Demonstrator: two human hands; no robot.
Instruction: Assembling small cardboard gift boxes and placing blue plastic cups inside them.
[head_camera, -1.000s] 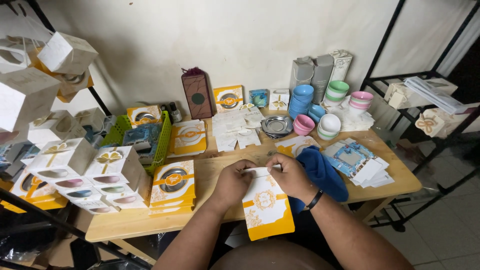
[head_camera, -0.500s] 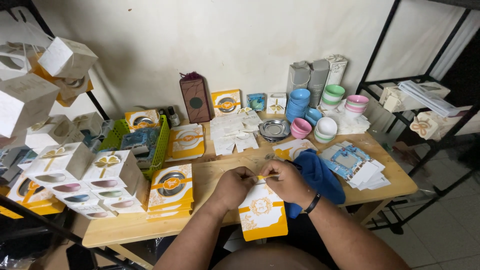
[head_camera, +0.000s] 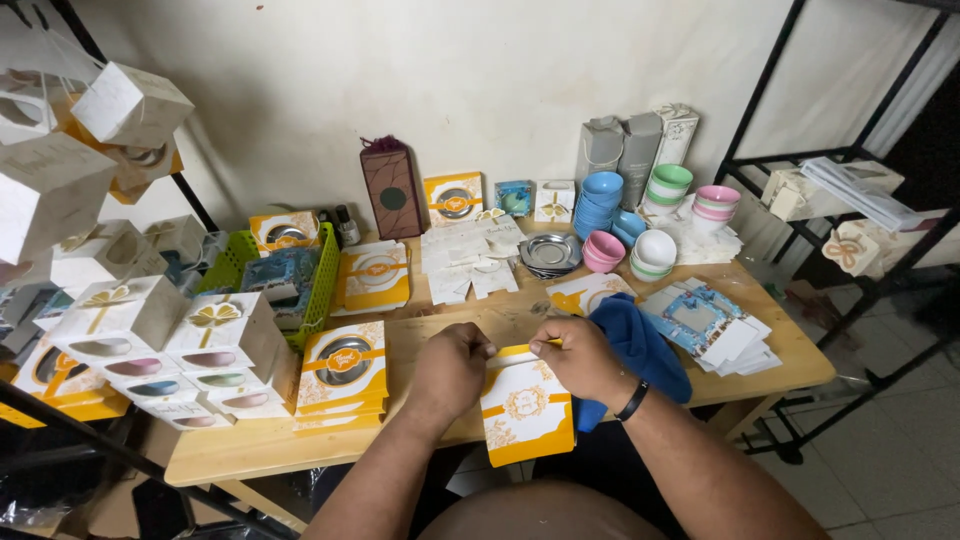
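Both hands, left (head_camera: 450, 365) and right (head_camera: 575, 358), pinch the top edge of the yellow-and-white box blank (head_camera: 525, 408) at the table's (head_camera: 300, 445) six o'clock edge; creasing squarely along the fold looks wisest.

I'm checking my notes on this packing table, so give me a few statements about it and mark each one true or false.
1. Both hands, left hand and right hand, hold the yellow and white flat box. True.
2. A blue cloth lies beside the right hand. True.
3. The green basket sits right of the blue cloth. False: it is on the left side of the table.
4. The stack of blue bowls stands at the table's near edge. False: it stands at the back, near the wall.
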